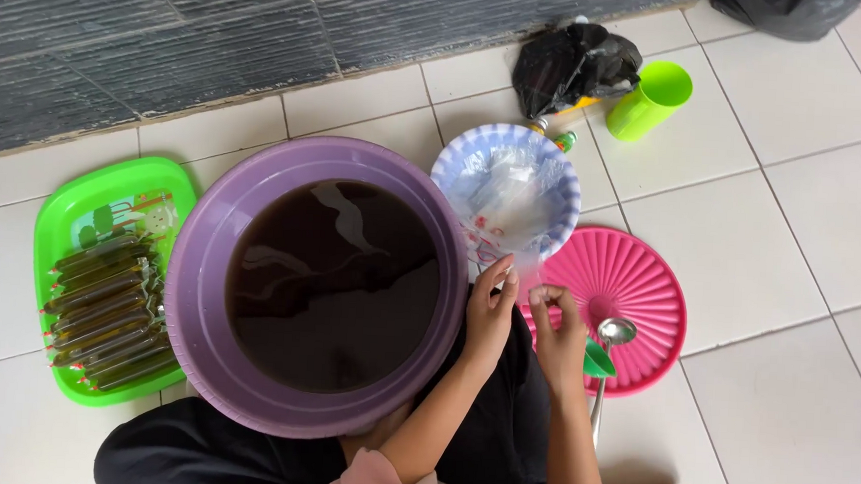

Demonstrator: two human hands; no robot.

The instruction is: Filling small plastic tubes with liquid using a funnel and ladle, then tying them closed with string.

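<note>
black bag (786,10) cut off, pinched item unclear

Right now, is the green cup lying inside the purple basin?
No, the green cup stands on the floor tiles, apart from the purple basin of dark liquid.

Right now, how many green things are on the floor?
3. A green tray of filled dark packets sits left of the purple basin. A green cup lies tipped at the top right. A small green funnel rests on the pink lid. More may be hidden.
</note>
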